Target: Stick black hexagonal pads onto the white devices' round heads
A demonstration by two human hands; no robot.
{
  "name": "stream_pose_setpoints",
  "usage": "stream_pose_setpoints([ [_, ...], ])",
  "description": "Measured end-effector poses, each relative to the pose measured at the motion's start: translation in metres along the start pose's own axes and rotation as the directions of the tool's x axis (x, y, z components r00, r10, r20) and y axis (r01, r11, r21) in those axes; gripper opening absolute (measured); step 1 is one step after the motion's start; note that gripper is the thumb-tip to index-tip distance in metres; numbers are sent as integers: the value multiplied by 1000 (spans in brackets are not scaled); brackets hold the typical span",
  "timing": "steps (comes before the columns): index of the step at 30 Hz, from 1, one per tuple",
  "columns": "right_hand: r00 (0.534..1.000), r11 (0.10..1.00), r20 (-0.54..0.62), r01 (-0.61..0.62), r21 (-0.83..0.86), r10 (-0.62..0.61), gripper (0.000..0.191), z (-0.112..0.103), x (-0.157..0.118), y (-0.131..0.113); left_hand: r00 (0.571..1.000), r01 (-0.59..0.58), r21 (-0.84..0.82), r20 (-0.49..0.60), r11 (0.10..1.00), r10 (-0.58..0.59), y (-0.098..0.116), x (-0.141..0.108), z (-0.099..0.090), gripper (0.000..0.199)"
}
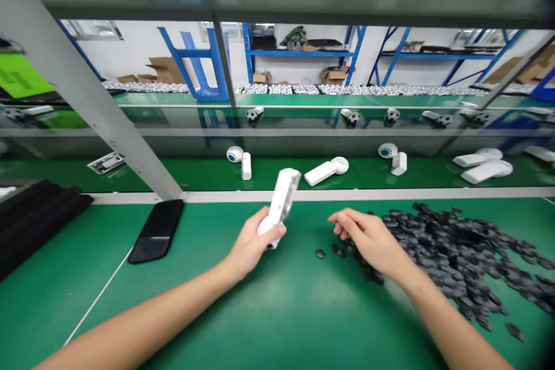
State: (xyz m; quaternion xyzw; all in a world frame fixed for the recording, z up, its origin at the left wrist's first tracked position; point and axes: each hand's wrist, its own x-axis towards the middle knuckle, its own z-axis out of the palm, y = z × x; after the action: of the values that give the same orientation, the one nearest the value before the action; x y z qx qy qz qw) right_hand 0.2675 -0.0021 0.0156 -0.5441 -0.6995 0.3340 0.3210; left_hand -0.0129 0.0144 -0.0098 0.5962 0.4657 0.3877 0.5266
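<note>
A white plastic device (282,193) is held upright, slightly tilted, by my left hand (255,240), whose fingers wrap round its lower end. My right hand (362,234) hovers to the right, at the left edge of a large pile of small black parts (455,254). Its thumb and fingers are pressed together, and whatever they hold, if anything, is too small to make out. One loose black part (319,253) lies on the green table (277,324) between my two hands.
A black phone (156,231) lies at the left, beside a slanted metal post (99,87). Dark sheets (34,219) are stacked farther left. Beyond the metal rail (303,195), several white devices rest on a green belt (277,176). A glass shelf crosses above it.
</note>
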Motion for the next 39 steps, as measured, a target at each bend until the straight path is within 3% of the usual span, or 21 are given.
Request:
stream_pose_setpoints([
  [4, 992, 977, -127, -23, -213, -4, 39, -22, 8, 17, 989, 4, 176, -147, 984, 23, 11, 48, -7, 38],
  [8, 996, 953, 75, 74, -295, -54, 27, -26, 3, 13, 988, 16, 403, -144, 915, 46, 30, 111, -8, 50],
  [11, 982, 927, 183, 114, -358, -49, 20, -26, -4, 9, 990, 24, 631, -120, 775, 67, 42, 153, -6, 58],
  [16, 997, 874, 78, 31, -485, 8, 20, -41, -10, 17, 997, 7, 892, -43, 453, 69, 41, 196, -2, 56],
  [19, 1000, 869, 17, 8, -495, 0, 32, -47, -9, 29, 990, 27, 953, -66, 301, 121, 36, 209, -8, 46],
  [21, 1000, 871, -4, 18, -492, -23, 47, -39, -7, 36, 980, 84, 972, -120, 218, 161, 32, 216, -17, 47],
  [26, 998, 835, 0, -56, -548, 67, 80, 13, -5, 39, 966, 192, 977, -205, 92, 158, 20, 228, -39, 43],
  [29, 997, 830, -8, -72, -553, 81, 86, 41, -6, 31, 965, 197, 978, -205, 67, 161, 14, 231, -51, 44],
  [32, 999, 843, 23, -28, -536, 48, 83, 54, -9, 19, 954, 240, 969, -248, 67, 171, 10, 227, -69, 49],
  [36, 970, 901, 213, 197, -386, -121, 69, 46, -14, 3, 917, 357, 929, -368, 92, 156, 6, 217, -103, 53],
  [39, 962, 935, 176, 248, -255, -207, 58, 23, -13, 1, 872, 465, 876, -478, 126, 105, 8, 212, -127, 48],
])
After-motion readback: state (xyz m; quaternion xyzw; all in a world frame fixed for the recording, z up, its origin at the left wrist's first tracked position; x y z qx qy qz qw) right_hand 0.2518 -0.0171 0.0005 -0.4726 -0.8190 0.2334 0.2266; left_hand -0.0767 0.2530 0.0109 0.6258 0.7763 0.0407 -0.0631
